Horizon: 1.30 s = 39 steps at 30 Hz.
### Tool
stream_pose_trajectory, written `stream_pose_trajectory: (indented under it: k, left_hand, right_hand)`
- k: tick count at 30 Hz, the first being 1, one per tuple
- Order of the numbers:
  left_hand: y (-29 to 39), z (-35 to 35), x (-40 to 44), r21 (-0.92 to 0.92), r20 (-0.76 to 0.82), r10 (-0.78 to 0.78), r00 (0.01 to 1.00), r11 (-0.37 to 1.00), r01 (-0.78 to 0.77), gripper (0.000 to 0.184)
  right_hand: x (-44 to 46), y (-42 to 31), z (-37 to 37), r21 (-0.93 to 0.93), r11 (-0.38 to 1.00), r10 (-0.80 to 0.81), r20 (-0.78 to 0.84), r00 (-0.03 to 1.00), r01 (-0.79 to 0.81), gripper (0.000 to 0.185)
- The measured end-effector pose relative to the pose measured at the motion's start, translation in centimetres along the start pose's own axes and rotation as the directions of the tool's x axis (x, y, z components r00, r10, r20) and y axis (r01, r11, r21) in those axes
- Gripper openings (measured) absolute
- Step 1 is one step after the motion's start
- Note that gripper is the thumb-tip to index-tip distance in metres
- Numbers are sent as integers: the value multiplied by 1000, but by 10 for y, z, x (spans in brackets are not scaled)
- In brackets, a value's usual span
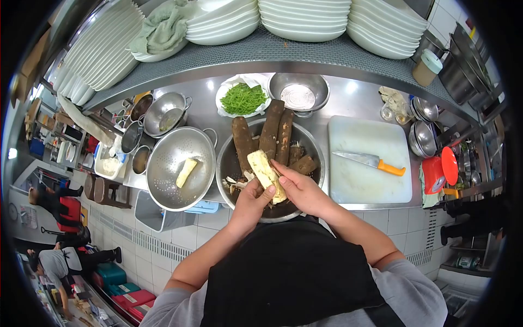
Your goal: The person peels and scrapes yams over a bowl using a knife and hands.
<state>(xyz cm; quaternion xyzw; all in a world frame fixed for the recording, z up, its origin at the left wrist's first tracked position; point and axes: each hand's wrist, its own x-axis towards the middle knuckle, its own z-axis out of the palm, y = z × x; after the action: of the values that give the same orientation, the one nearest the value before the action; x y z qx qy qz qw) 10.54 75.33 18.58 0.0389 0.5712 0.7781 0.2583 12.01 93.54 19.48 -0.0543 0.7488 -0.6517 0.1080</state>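
Peeled root (265, 173) is clasped by left hand (250, 203) and right hand (303, 191), above a steel bowl (311, 143) of brown roots (270, 131); 1 peeled piece (186, 173) lies in the colander (162, 158).

At centre, brown tubers (270, 131) jutting from the steel bowl (224, 168) block the way upward. Right of centre, the cutting board (370, 188) offers passage below the yellow-handled knife (372, 161). A shelf (272, 57) bars the top.
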Motion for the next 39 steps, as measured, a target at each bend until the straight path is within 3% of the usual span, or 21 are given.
stream_pose_trajectory:
  k: [3,7,9,10,11,12,13,15,16,20,22,23,25,26,30,33,35,39]
  left_hand:
    - [3,1,-1,44,10,-29,1000,999,28,43]
    - [3,1,-3,49,-10,-56,998,997,56,44]
    - [0,-2,-3,45,-7,-79,997,996,79,44]
    - [-3,-4,-2,46,-8,-79,997,996,79,44]
    - [-6,-7,-1,3,8,-89,996,996,89,44]
    - [-8,-9,-1,-41,25,-99,995,994,100,44]
    - [-8,-10,-1,-40,27,-100,995,994,101,44]
    - [-8,-11,-2,-8,118,-91,989,996,92,44]
    - [-7,-11,-2,-8,117,-89,989,996,91,44]
    - [-1,-7,-4,-132,109,-110,988,983,124,48]
    - [0,-7,-3,-148,95,-97,991,983,110,50]
    - [-1,-8,-3,-109,78,-90,993,989,98,53]
    - [0,-8,-4,-66,65,-86,994,994,90,55]
    - [2,-6,-4,-46,63,-77,995,996,80,56]
    - [4,-2,-5,-28,56,-64,996,997,65,59]
    - [1,-5,-5,-30,64,-74,995,997,76,59]
    - [2,-4,-6,-30,68,-76,995,997,78,59]
    - [4,-3,-7,-33,82,-66,994,997,69,59]
  right_hand:
    - [0,7,2,-265,954,-163,-64,984,141,49]
    - [3,0,3,-136,991,-6,-18,1000,3,50]
    - [9,19,6,-248,942,-258,-108,960,225,46]
    - [8,9,3,-247,942,-259,-109,960,226,46]
    - [6,-7,-5,45,998,47,-40,998,-45,44]
    - [5,-16,-9,300,892,319,111,941,-337,43]
    - [5,-16,-9,302,892,319,109,941,-337,43]
    - [7,-15,-8,480,761,416,156,896,-437,43]
    - [6,-17,-13,456,765,402,214,891,-455,45]
    - [4,-16,-16,383,827,394,127,910,-411,49]
    - [3,-9,-14,-14,984,175,-74,982,-176,54]
    - [0,-6,-11,-13,984,174,-70,982,-175,54]
    - [-6,-4,-5,-288,946,-162,-31,986,146,58]
    - [-9,-19,-5,-169,985,-42,17,999,44,57]
    - [-3,-6,-5,-111,988,-106,9,994,107,55]
    - [-4,-13,-6,-30,1000,-3,51,999,5,53]
    - [-5,-16,-5,141,983,104,101,989,-118,51]
    - [-6,-23,-9,223,961,138,136,981,-166,51]
